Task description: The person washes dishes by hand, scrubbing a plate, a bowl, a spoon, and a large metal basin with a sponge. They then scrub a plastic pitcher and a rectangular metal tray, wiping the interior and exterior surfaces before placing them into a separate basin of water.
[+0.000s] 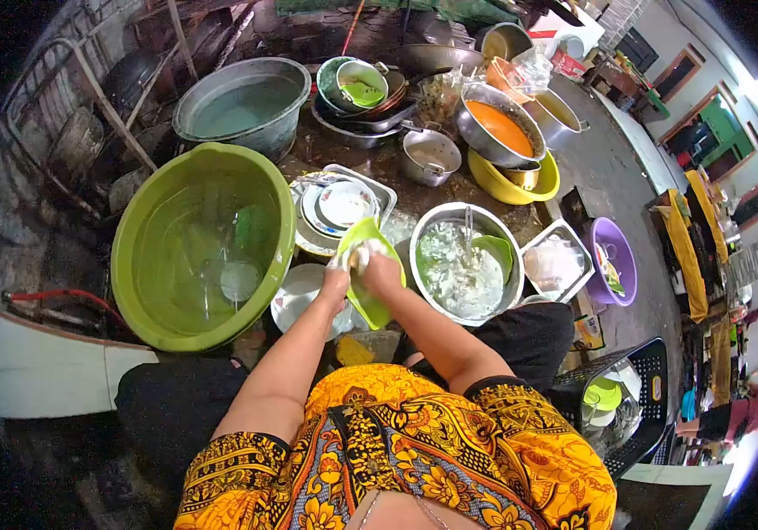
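Between my knees, a light green plastic dish (375, 306) is held up on its side. My left hand (335, 287) grips its left edge. My right hand (376, 272) is closed on something whitish and foamy against the dish's inner face; blur hides its exact shape. Just right of the hands stands a metal basin (466, 311) of sudsy water with a green dish partly under the foam. Stacked plates (346, 205) lie beyond the hands, and a white bowl (295, 305) sits beside my left hand.
A large green tub (132, 291) of water stands left, a grey tub (291, 79) behind it. Pots, an orange-filled pan (501, 128) and a yellow basin (520, 193) are further back. A purple basin (622, 256) and black crate (648, 380) stand right. A person (737, 415) is at far right.
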`<state>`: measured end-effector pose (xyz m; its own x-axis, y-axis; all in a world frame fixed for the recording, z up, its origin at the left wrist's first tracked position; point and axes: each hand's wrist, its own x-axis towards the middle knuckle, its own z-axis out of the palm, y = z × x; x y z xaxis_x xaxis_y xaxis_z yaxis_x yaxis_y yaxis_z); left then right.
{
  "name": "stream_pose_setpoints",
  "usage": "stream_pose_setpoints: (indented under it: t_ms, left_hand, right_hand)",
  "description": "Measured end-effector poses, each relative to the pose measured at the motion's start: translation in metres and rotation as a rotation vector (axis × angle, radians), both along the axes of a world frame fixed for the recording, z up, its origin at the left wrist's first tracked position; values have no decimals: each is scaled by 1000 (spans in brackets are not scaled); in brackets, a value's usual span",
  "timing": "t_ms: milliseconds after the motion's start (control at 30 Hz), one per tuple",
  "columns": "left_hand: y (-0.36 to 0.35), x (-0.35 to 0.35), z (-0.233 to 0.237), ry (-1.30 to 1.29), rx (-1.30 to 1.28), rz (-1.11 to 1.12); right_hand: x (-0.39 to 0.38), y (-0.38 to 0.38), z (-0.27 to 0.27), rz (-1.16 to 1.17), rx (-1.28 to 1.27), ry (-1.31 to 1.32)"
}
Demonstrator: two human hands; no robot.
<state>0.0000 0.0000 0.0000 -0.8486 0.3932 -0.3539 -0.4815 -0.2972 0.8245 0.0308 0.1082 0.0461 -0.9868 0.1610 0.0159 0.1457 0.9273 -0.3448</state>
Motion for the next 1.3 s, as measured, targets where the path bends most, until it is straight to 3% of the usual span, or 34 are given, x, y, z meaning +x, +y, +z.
stream_pose_setpoints:
  t_ms: [67, 100, 167, 233, 267, 367, 400, 467, 500, 567, 633, 700, 767, 833, 900, 1000, 1033, 1100, 1133, 1200, 1233, 1267, 1300]
  left_hand:
    - [-1, 17, 33, 53, -188, -17]
    - [-1, 25, 33, 89, -128, 7]
    - [-8, 24, 32, -27, -107, 39]
    - [-21, 15, 28, -34, -65, 70]
    - [-27, 12, 21, -51, -20, 91]
    - [-43, -7, -9, -78, 28, 176]
    - [-47, 0, 26, -72, 50, 272]
    - [-48, 4, 38, -96, -21, 304]
    - [-49, 6, 40, -119, -97, 326]
    - [-45, 2, 23, -28, -122, 317]
    - [-37, 14, 48, 33, -136, 137]
    - [-31, 22, 54, 62, -76, 100]
    - [-31, 26, 73, 56, -212, 224]
    - [-37, 14, 45, 68, -11, 217]
    - [-49, 10, 54, 61, 24, 253]
    - [-56, 10, 52, 70, -62, 318]
    - [-53, 5, 38, 69, -64, 317]
    - [-44, -3, 6, -74, -63, 348]
    - [-48, 1, 9, -115, 102, 252]
    - [-50, 23, 41, -218, 178, 154]
    - [-55, 33, 58, -317, 246, 51]
    - [-48, 20, 20, -376, 395, -19]
    - [-41, 8, -18, -434, 542, -93]
  right_hand:
    - [-18, 16, -2, -107, 9, -96]
    - [-12, 11, -7, -120, 138, 255]
    - [-10, 4, -20, -17, 150, 277]
    - [1, -12, -3, 193, 127, -117]
    - [6, -26, 19, 257, -42, -219]
    - [41, -47, 56, 492, -64, -363]
    - [44, -44, 46, 502, -57, -364]
    - [45, -26, 16, 707, -156, -7]
    - [47, -24, 59, 708, -170, 0]
    - [25, -13, 49, 587, -90, 130]
    - [5, 5, 27, 320, 62, 380]
    - [-8, -7, 16, 287, 127, 517]
    - [-11, -28, 13, 136, -31, -183]
    - [14, -55, 30, 267, -43, -207]
    - [46, -64, 63, 260, -154, -56]
    - [58, -33, 71, 903, 50, 90]
    - [57, -20, 78, 715, -200, 31]
    - [36, 0, 72, 453, -415, 43]
    - [27, 6, 73, 333, -333, 329]
    - [31, 3, 82, 41, -449, 561]
    - [35, -8, 71, 51, -453, 564]
    - [40, -22, 57, 111, -504, 654]
    - [48, -33, 54, 187, -364, 741]
